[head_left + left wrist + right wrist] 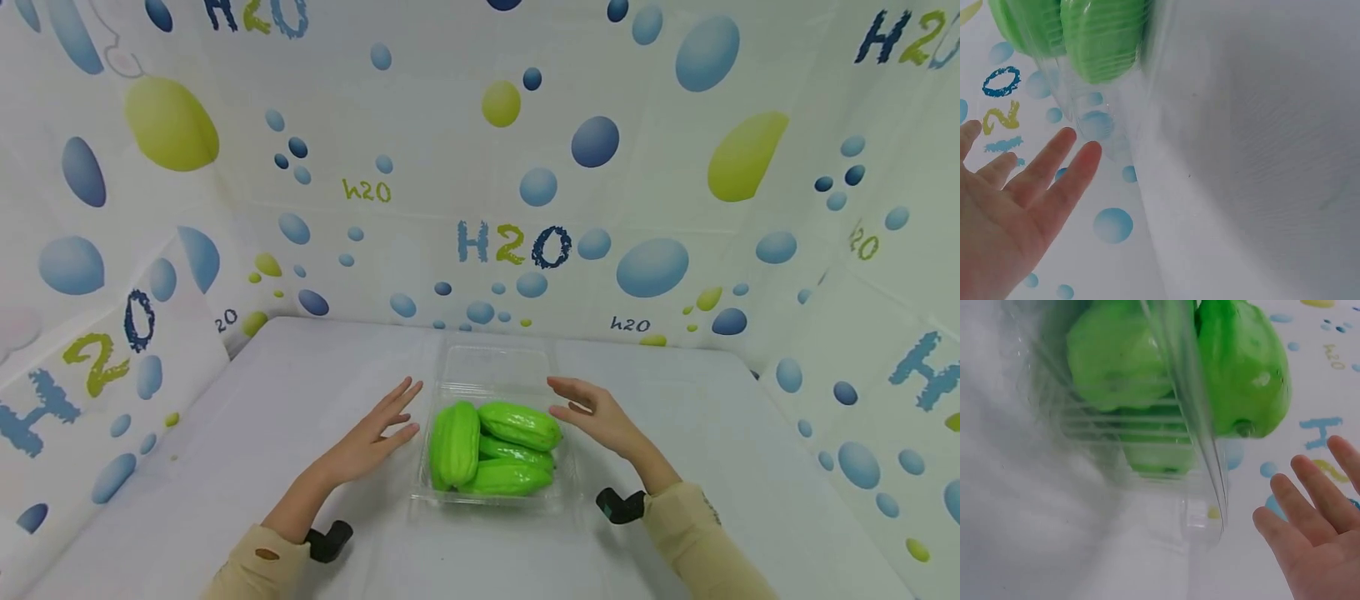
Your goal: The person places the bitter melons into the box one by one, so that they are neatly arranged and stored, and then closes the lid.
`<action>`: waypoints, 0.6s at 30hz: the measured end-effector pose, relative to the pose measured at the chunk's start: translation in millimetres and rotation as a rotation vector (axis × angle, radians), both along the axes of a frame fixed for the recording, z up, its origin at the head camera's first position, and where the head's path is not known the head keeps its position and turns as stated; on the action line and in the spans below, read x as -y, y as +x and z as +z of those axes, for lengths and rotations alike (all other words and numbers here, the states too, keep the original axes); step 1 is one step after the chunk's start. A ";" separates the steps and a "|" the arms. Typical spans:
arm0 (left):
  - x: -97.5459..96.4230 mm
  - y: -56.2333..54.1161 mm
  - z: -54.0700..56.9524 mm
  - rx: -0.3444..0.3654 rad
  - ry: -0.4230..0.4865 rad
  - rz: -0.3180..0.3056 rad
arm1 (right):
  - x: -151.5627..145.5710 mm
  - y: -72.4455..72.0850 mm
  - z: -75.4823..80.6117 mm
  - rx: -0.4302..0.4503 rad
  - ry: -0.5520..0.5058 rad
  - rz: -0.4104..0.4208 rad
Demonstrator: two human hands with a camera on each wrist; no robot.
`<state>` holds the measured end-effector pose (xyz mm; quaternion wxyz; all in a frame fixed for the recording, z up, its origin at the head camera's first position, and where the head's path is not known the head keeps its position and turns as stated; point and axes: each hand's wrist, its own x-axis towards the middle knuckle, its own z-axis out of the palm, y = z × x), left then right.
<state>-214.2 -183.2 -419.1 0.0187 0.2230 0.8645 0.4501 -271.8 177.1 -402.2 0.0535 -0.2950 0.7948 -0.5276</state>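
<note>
A clear plastic clamshell box (487, 500) sits mid-table, its hinged lid (498, 364) folded back toward the wall. Inside lie several bright green, glossy, ridged elongated fruits (517, 425), one (455, 444) lengthwise on the left and the others stacked crosswise beside it. My left hand (367, 442), fingers spread, hovers just left of the box and holds nothing. To the right, my right hand (600, 417) faces the box with loosely bent, empty fingers. Both wrist views show a gap between the hand and the clear box wall (1204, 425).
A white cloth covers the table (337, 350). Behind it and along both sides hangs a white curtain (420, 108) printed with blue and green drops and H2O lettering. Black wrist cameras (330, 542) sit under both wrists, near the beige sleeves (705, 533).
</note>
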 end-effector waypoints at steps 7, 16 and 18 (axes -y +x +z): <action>0.5 -28.0 2.7 -0.037 0.021 0.030 | -2.1 -12.1 3.8 0.010 0.009 -0.055; -10.1 -62.7 5.1 -0.067 0.005 0.047 | -6.6 -35.8 -8.9 -0.010 0.032 -0.152; -12.0 -68.8 4.7 -0.059 0.011 0.048 | -7.2 -39.3 -11.0 -0.007 0.038 -0.169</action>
